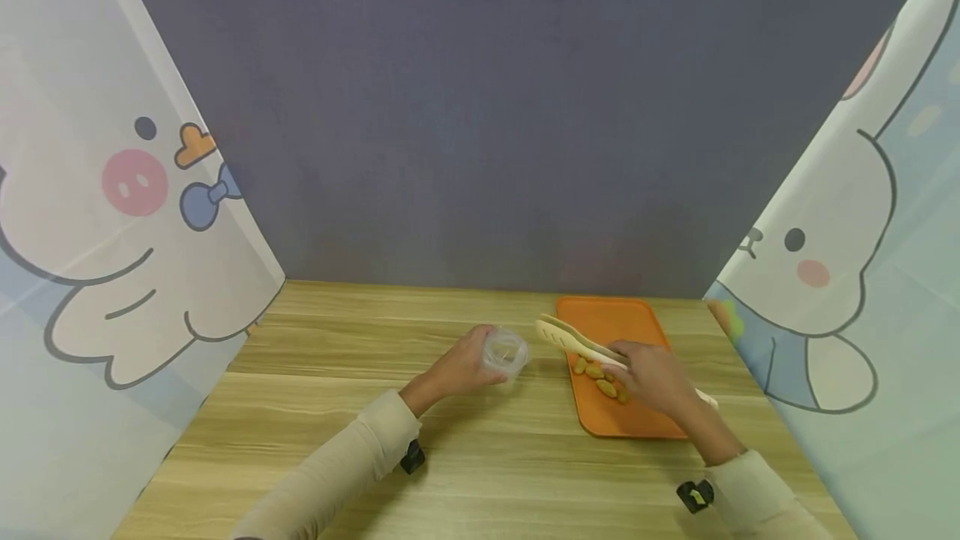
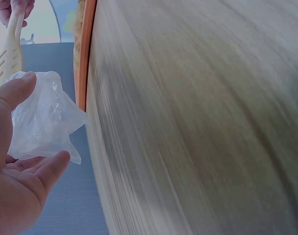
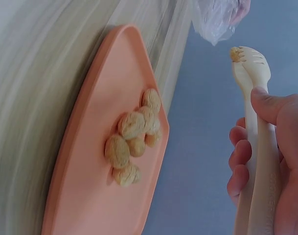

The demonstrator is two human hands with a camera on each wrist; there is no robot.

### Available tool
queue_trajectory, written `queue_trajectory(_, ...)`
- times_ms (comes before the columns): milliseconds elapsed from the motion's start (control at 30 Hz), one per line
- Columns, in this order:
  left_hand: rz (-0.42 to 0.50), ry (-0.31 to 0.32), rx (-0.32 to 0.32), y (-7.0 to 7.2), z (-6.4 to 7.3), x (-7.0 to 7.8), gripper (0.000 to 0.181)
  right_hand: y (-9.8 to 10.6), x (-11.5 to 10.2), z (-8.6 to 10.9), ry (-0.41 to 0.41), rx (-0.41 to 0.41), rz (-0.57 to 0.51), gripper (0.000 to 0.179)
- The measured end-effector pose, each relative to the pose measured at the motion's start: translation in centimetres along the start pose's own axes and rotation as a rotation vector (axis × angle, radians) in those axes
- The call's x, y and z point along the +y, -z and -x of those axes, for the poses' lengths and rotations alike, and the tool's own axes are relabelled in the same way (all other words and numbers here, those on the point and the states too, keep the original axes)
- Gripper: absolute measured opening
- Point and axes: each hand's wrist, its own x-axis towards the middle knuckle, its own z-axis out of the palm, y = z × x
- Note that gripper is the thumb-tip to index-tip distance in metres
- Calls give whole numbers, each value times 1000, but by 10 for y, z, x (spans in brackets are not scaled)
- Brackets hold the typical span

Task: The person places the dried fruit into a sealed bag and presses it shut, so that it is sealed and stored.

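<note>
My left hand [image 1: 467, 363] holds a clear plastic bag [image 2: 48, 115] by its rim, thumb and fingers spread apart around it, above the table. The bag's mouth faces up in the head view. Gripped in my right hand [image 1: 654, 377] are cream plastic tongs [image 1: 576, 342], their tips pointing left toward the bag. A brown piece, apparently a walnut [image 3: 235, 54], shows between the tong tips, mostly hidden by them. Several walnuts [image 3: 131, 124] lie bunched on an orange tray [image 1: 611, 319] beneath my right hand.
The wooden table [image 1: 337, 357] carries the tray on its right side. A dark grey panel [image 1: 480, 123] stands along the back edge. Cartoon-printed sheets [image 1: 847, 290] flank the table on both sides.
</note>
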Motion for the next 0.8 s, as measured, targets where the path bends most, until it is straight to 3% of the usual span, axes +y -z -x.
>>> queue_trajectory(233,0,13,0,0,-1,1,81,-6,-10,-7,66,37,-5,25)
queue_trajectory(800,9,14,-16,1,-2,2,81,-13,-27,-17,62,-14,-18,43)
